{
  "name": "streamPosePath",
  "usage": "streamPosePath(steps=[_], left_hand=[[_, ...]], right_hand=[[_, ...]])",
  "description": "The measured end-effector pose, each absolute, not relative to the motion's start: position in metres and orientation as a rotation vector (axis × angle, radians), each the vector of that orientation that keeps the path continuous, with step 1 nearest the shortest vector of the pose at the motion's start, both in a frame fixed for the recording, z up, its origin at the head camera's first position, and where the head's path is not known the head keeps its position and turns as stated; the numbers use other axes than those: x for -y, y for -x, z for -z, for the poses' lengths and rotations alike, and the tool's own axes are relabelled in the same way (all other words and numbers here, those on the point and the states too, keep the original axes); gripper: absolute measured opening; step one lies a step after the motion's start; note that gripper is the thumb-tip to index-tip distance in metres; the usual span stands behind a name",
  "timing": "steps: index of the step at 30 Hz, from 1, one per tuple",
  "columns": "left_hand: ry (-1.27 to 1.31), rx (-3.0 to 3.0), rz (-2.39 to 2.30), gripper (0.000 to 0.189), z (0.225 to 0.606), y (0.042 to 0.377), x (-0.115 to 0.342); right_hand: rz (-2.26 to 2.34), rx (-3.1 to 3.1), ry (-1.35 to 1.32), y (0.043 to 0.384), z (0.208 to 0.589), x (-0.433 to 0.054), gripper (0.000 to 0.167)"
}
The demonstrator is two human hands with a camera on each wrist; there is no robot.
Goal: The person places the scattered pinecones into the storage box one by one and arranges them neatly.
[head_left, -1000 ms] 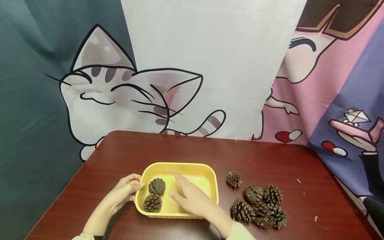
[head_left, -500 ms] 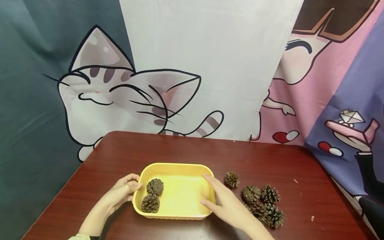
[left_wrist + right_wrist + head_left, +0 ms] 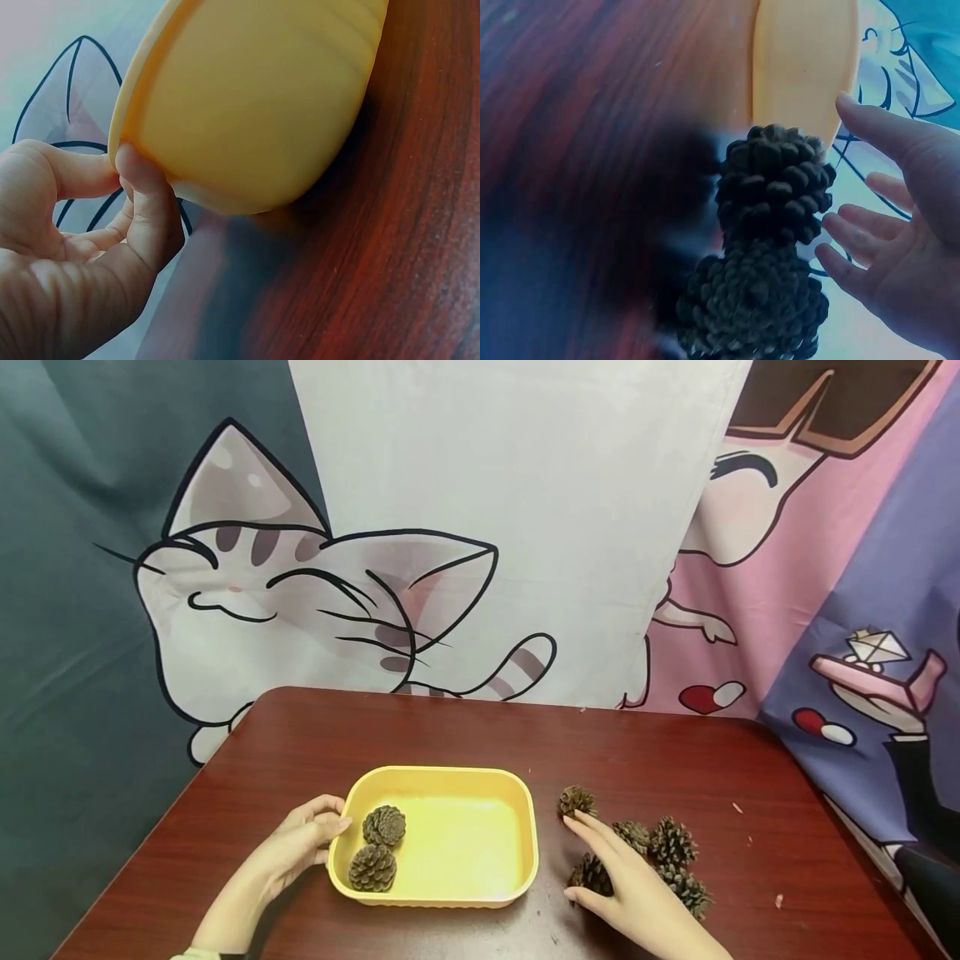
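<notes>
A yellow plastic bin (image 3: 465, 852) stands on the table with two pine cones inside, one (image 3: 384, 825) behind the other (image 3: 372, 868), at its left end. My left hand (image 3: 300, 839) pinches the bin's left rim between thumb and fingers, as the left wrist view also shows on the yellow wall (image 3: 255, 105). Over the loose pine cones right of the bin hovers my right hand (image 3: 626, 881), its fingers spread. Beneath it a pine cone (image 3: 592, 872) is partly covered. In the right wrist view that hand (image 3: 900, 217) is beside two stacked-looking cones (image 3: 772, 180), holding nothing.
A smaller pine cone (image 3: 576, 802) lies just beyond my right fingertips. More cones (image 3: 673, 842) cluster to the right, partly hidden by the hand. Small scraps (image 3: 779, 902) dot the dark red table (image 3: 420, 727). A cartoon-printed cloth (image 3: 585, 527) hangs behind.
My right hand has moved out of the bin, rightward over its right rim to the loose pine cones. The left hand keeps its hold on the rim.
</notes>
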State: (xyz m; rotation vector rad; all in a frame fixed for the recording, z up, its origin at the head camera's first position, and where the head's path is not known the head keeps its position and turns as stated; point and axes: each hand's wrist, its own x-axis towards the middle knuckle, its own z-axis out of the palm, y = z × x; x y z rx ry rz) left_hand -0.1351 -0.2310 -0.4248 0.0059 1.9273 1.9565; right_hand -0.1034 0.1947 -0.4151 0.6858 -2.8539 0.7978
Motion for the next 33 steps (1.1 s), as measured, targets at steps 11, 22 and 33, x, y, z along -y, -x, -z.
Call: streamPosePath(steps=[11, 22, 33], left_hand=[[-0.004, -1.92, -1.967, 0.024, 0.426, 0.134, 0.231], [0.004, -1.912, -1.968, 0.023, 0.426, 0.134, 0.232], [0.007, -1.911, -1.96, 0.021, 0.425, 0.136, 0.232]], right_hand=[[-0.618, 2.875, -0.807, 0.098, 0.427, -0.206, 0.084], [-0.513, 2.861, -0.862, 0.094, 0.43, -0.207, 0.054], [-0.485, 2.783, -0.904, 0.098, 0.426, -0.206, 0.047]])
